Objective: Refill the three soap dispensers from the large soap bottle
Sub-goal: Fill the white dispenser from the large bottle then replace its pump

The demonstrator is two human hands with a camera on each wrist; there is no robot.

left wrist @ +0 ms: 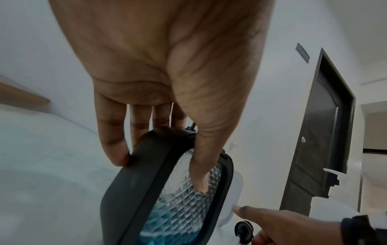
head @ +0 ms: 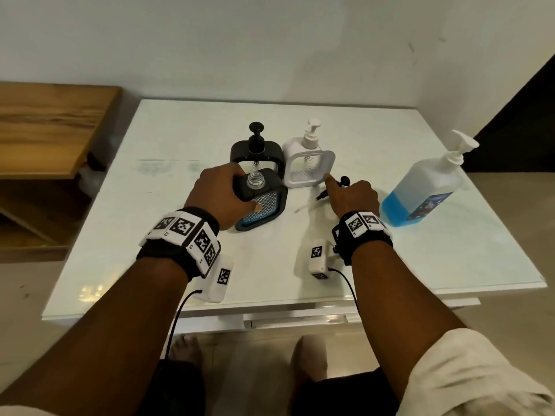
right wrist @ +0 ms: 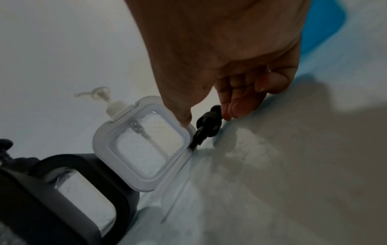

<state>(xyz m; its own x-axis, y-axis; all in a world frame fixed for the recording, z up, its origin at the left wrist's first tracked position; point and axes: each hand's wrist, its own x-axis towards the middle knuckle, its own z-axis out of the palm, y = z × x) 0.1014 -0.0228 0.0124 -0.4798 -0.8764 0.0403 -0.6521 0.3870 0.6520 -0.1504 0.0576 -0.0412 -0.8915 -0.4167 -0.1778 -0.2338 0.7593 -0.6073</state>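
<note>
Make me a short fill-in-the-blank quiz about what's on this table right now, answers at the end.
1. The left hand grips the open dispenser, whose soap is ____ in colour.
2. The white dispenser stands ____ of the rear black dispenser.
3. The right hand touches a loose ____ pump.
4. The large bottle wears a ____ pump.

Answers: blue; right; black; white

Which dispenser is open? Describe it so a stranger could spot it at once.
On the white table, three square dispensers cluster at the middle. The open dispenser is the nearest black one, gripped by the left hand. Unlike its neighbours, it has no pump, a bare neck, and blue soap inside.
</note>
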